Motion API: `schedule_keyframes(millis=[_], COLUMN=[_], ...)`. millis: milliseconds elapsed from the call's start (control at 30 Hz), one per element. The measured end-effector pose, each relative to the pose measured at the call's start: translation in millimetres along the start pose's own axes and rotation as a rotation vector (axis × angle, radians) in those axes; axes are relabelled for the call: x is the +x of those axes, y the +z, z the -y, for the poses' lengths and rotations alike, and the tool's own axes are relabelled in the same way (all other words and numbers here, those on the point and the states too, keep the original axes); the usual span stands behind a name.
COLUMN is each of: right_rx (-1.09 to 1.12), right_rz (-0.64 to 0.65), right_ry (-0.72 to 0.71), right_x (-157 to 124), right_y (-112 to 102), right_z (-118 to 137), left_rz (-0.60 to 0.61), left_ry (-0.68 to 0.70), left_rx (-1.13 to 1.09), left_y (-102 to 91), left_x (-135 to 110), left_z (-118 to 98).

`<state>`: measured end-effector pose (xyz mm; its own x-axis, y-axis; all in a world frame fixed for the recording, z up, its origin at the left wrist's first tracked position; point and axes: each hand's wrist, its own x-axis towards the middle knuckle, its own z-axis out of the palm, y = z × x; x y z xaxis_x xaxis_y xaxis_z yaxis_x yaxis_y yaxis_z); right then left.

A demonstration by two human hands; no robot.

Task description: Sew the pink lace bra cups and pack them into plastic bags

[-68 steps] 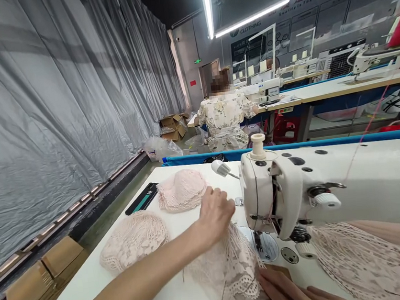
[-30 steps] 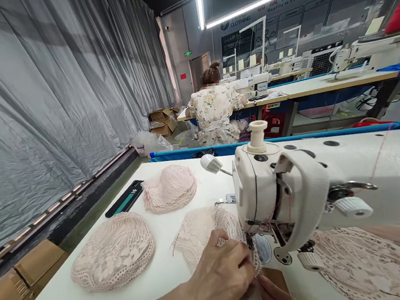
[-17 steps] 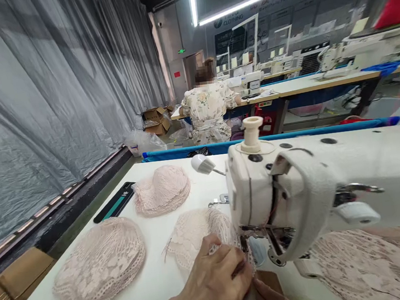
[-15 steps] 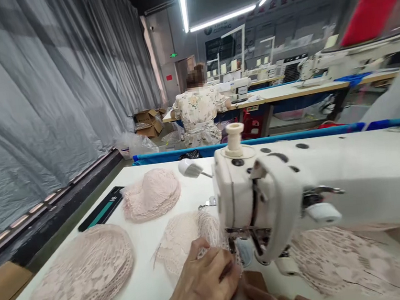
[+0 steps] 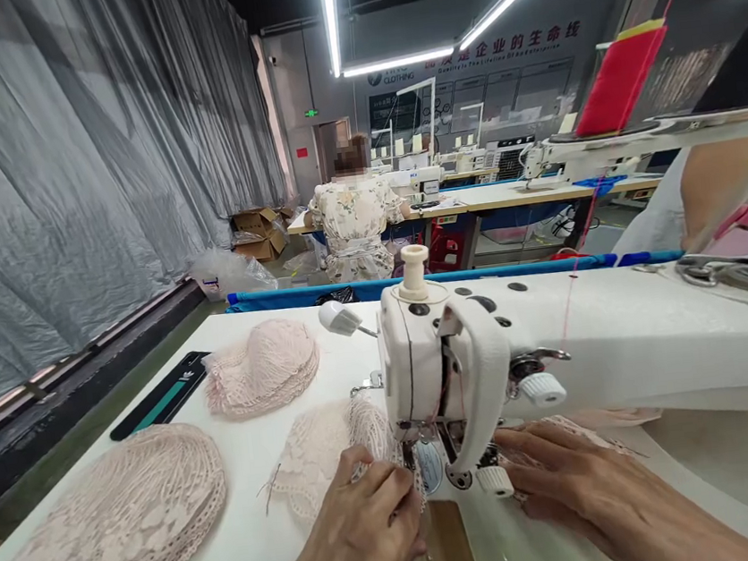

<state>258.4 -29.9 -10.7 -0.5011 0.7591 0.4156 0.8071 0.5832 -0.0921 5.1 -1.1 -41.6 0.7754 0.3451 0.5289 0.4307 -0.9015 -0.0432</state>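
Note:
My left hand rests on a piece of pale pink lace just left of the needle of a white sewing machine, fingers curled and pressing the fabric down. To the right of the presser foot my right hand lies flat, fingers stretched out over more pink lace. The needle area sits between the two hands, partly hidden by the machine head.
Two stacks of pink lace pieces lie on the white table, one at the near left, one further back. A black-and-teal ruler lies near the left edge. A red thread cone stands upper right. A person sits at a far table.
My left hand came back from the far lace stack to the piece at the needle. My right hand moved from the table's front edge up onto the lace right of the presser foot. The view panned right.

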Motion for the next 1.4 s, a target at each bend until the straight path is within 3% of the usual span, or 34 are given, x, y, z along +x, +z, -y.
schedule_keyframes(millis=[100,200,367,533,867,1400], right_rx=[0.156,0.228,0.090,-0.093,0.060,0.099], right_rz=[0.109,0.025,-0.037,-0.191,-0.116,-0.104], right_ry=[-0.066,-0.098,-0.149,-0.194,-0.124,-0.074], right_x=[8,11,8,10,-2,6], right_y=[5,16,37,40,66,57], right_z=[11,15,11,18,16,26], left_rz=[0.050,0.074,0.083,0.105,0.105,0.131], left_ry=[-0.008,-0.017,-0.033,-0.048,-0.058,-0.030], left_rx=[0.023,0.043,0.064,0.048,0.046,0.034], left_y=[0.3,-0.1,-2.9,-7.8,-6.3,-6.0], left_x=[-2,-3,-2,1,-2,1], left_z=[-1,-1,-4,-6,-6,-2])
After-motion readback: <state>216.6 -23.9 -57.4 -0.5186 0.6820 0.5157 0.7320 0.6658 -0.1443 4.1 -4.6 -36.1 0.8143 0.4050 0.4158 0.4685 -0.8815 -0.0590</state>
